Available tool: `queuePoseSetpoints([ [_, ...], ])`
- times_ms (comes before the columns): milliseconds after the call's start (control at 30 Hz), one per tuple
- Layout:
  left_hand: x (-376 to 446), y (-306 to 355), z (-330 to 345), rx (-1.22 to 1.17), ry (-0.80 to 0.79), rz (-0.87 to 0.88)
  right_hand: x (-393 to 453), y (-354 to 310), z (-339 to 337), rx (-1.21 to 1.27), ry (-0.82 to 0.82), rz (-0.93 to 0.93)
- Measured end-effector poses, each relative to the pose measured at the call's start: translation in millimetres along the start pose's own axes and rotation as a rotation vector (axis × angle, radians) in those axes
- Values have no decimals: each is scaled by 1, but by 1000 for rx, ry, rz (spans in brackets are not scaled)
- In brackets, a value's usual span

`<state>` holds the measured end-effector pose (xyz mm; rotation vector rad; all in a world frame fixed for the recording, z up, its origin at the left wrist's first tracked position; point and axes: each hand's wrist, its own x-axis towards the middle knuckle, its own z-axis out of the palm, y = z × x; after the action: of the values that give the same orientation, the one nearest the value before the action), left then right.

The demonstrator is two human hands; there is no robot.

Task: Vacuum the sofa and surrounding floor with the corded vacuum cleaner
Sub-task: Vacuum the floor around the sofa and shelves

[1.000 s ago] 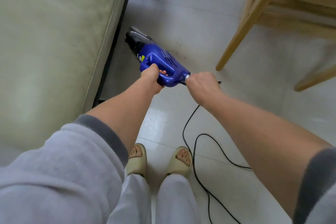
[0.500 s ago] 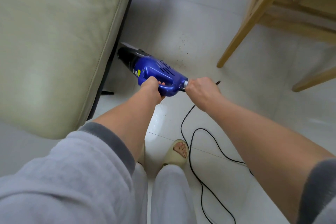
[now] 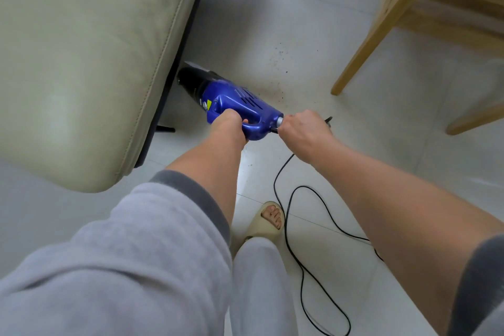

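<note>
While the left hand (image 3: 227, 124) curls round the loop handle of the small blue plastic handheld vacuum cleaner (image 3: 234, 105), the right hand (image 3: 304, 131) is closed in a fist on the thin black power cord (image 3: 291, 229) right where it leaves the back end of the machine. Beyond the left hand, the vacuum's dark nozzle points away from the person and sits at the foot of the pale beige leather sofa (image 3: 81, 63), just beside its dark base. Ahead of both hands, dark crumbs (image 3: 279, 58) lie scattered over the glossy white tiled floor (image 3: 381, 161). Below the right wrist the cord drops and loops across the tiles, passing beside a foot in a cream open-toed slipper (image 3: 268, 222). Past the right hand stand the slanted legs of light wooden furniture (image 3: 381, 27).
</note>
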<state>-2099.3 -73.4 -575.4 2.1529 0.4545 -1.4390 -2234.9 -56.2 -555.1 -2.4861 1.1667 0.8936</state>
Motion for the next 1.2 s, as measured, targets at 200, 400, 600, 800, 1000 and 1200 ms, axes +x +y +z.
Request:
queuePoseSetpoints([
  [200, -5, -15, -24, -135, 64, -121, -12, -7, -11, -69, 12, -97],
  [400, -3, -23, -35, -51, 11, -31, -19, -21, -9, -42, -8, -56],
  [600, 6, -17, -43, 39, -115, 88, -20, -41, -6, -14, -4, 23],
  [800, 6, -27, -59, 55, -163, 83, -28, -53, -3, -46, 3, 52],
  [1000, 6, -56, -97, -45, -176, 11, -51, -82, -6, -83, -26, -20],
  [1200, 10, -83, -154, -48, -154, -53, -72, -133, 1, -62, -51, -58],
])
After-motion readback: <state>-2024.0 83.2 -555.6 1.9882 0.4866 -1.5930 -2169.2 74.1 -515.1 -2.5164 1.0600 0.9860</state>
